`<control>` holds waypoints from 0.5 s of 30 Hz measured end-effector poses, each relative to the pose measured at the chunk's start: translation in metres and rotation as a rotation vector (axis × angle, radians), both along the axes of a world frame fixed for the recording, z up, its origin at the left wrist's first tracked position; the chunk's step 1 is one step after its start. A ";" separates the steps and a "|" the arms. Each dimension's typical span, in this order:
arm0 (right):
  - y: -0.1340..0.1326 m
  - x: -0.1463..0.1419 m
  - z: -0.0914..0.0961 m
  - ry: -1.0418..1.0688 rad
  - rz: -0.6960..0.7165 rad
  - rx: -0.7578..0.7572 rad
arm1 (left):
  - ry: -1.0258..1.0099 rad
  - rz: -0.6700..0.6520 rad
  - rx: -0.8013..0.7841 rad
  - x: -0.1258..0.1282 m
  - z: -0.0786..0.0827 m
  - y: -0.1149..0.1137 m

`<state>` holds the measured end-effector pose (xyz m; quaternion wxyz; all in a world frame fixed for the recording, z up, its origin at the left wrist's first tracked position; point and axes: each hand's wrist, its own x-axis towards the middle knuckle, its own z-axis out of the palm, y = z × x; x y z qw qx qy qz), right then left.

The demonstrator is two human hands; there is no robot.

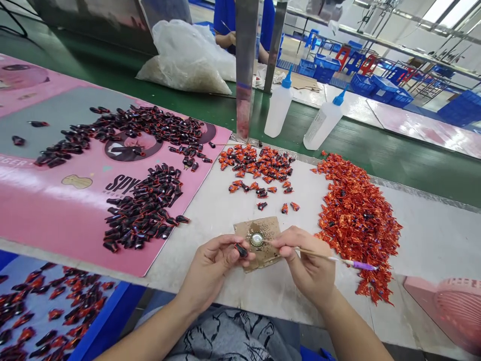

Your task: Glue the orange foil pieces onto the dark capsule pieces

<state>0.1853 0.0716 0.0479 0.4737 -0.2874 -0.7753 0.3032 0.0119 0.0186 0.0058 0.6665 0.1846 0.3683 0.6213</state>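
Observation:
Between the fingers and thumb of my left hand (215, 268) is a small black piece with a red edge (241, 249). My right hand (308, 261) pinches a thin brush (323, 255) with a purple end, its tip at a small round cap of pale liquid (257, 239). Under the cap lies a piece of brown cardboard (263, 261) speckled with dark spots. Beyond it are loose orange-and-black pieces (263, 163). To the left, similar black pieces lie in a heap (145, 210) on a pink mat (176, 250).
A big heap of orange pieces (356, 220) spreads to the right. Two white bottles with blue tips (278, 110) stand behind a metal post (245, 70). A blue tray (107, 316) with more pieces is at lower left, a pink fan-like object (443, 306) at lower right. Another person (225, 20) sits opposite.

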 end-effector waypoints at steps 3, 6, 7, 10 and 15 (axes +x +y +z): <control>-0.005 -0.006 0.000 0.026 0.072 -0.020 | 0.041 0.006 0.042 0.004 0.001 -0.001; -0.007 -0.010 0.001 0.013 0.135 -0.033 | 0.074 0.008 0.095 0.005 0.001 -0.001; -0.008 -0.011 0.001 0.006 0.149 -0.033 | 0.085 0.007 0.105 0.005 0.001 -0.001; -0.008 -0.011 -0.001 -0.025 0.169 -0.037 | 0.117 0.003 0.109 0.004 0.000 -0.002; -0.008 -0.010 -0.003 -0.065 0.181 -0.054 | 0.136 0.011 0.095 0.003 -0.002 -0.003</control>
